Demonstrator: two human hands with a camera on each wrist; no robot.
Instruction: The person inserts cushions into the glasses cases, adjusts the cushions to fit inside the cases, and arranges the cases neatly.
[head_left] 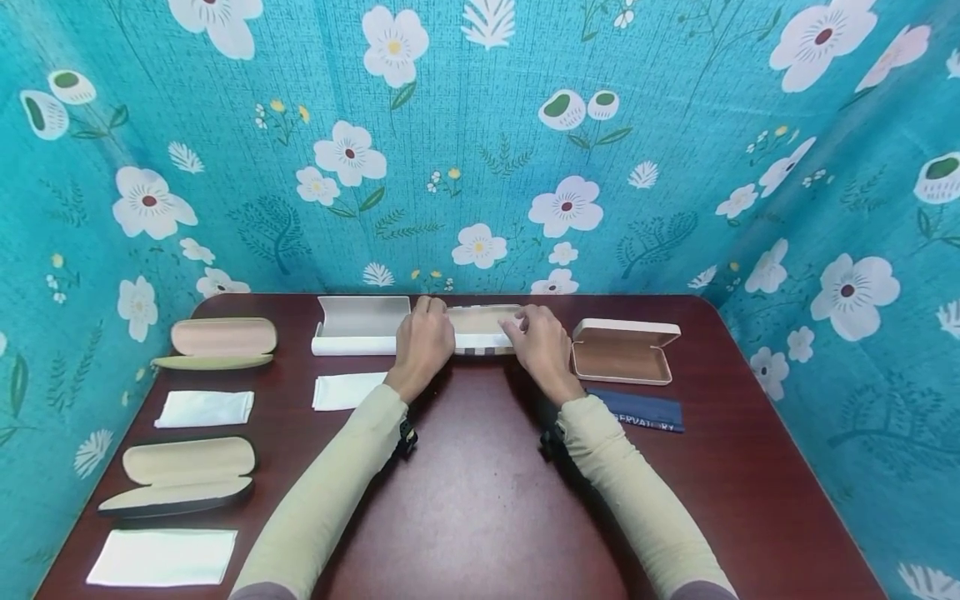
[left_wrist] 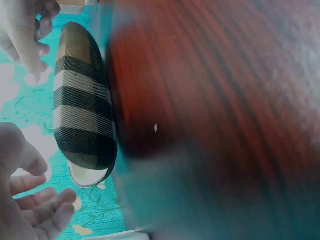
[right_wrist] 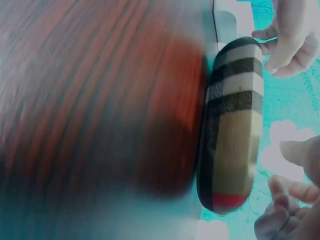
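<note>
A plaid glasses case (head_left: 483, 350) sits at the table's back edge, between my two hands. In the head view its lid is up, showing a cream lining, with a white strip along the front. My left hand (head_left: 425, 337) is at its left end, fingers loosely bent and empty. At the right end is my right hand (head_left: 542, 343), thumb and fingers spread over the rim, holding nothing. The left wrist view shows the case's black, white and tan checks (left_wrist: 82, 110), with the left hand's fingertips (left_wrist: 65, 197) close to its end. Its red stripe (right_wrist: 232, 201) faces the right hand in the right wrist view.
Left of the hands stands an open white case (head_left: 352, 344) above a white cloth (head_left: 348, 392). On the right, an open brown-lined case (head_left: 622, 362) is behind a navy lettered cloth (head_left: 648, 412). Two open cases, green (head_left: 225, 337) and black (head_left: 187, 462), line the left side with folded white cloths (head_left: 161, 557).
</note>
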